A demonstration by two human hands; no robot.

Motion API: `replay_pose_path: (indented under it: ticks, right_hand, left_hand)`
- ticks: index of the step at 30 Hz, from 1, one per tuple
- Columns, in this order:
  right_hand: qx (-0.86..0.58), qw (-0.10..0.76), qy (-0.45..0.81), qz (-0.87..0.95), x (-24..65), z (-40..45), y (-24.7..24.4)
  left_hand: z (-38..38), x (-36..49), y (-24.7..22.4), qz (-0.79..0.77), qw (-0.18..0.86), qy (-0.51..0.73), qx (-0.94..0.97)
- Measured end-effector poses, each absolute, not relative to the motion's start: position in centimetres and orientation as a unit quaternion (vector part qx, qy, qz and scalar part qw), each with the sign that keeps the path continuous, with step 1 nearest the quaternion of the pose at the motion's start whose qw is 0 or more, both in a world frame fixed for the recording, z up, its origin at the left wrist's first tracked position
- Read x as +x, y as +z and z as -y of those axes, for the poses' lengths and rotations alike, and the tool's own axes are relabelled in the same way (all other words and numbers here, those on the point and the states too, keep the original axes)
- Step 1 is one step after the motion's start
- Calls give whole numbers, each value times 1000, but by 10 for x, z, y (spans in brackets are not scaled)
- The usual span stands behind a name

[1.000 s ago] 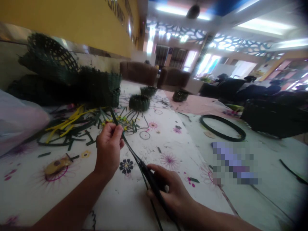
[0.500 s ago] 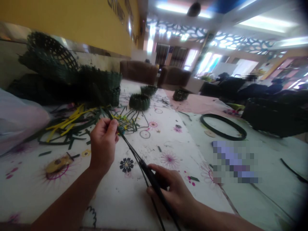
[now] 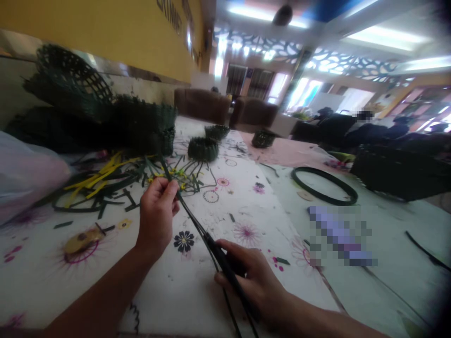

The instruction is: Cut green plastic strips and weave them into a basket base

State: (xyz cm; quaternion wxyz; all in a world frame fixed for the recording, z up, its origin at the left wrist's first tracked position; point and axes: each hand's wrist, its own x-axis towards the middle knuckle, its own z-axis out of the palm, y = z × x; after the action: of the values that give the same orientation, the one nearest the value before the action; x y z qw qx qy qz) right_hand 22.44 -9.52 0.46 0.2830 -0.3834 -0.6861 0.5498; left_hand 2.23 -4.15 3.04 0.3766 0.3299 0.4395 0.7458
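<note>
My left hand (image 3: 158, 218) pinches a long dark green strip (image 3: 190, 215) between thumb and fingers. The strip slants down toward my right hand (image 3: 252, 270), which is closed around a slim black-handled tool (image 3: 225, 260). At the tool's tip the strip meets it, and thin lengths trail on below to the table's near edge. What kind of tool it is, I cannot tell. Beyond my left hand lies a pile of loose green and yellow strips (image 3: 102, 176).
Dark woven baskets (image 3: 148, 119) are stacked at the back left, with small woven baskets (image 3: 203, 149) farther along the table (image 3: 197, 300). A black oval ring (image 3: 294, 176), a blurred-out purple item (image 3: 329, 230) and a large dark basket (image 3: 401, 171) lie right. A tape-like roll (image 3: 79, 241) sits left.
My left hand has moved slightly right and closer to my right hand along the strip. My right hand stays nearly in place with the tool.
</note>
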Motion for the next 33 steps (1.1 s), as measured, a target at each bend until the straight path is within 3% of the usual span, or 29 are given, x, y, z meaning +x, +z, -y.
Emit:
replay_pose_path:
  ticks: [14,27,33]
  right_hand:
    - [-366,319,563,669,224,94,-8]
    - [-380,297,563,672,222,96,-4]
    - [-384,308,560,666,224,91,-9]
  left_hand:
    - [41,27,26,-449,384,740,322]
    - [35,13,32,-432,355,767,315]
    - [43,27,29,-449,392,731,332]
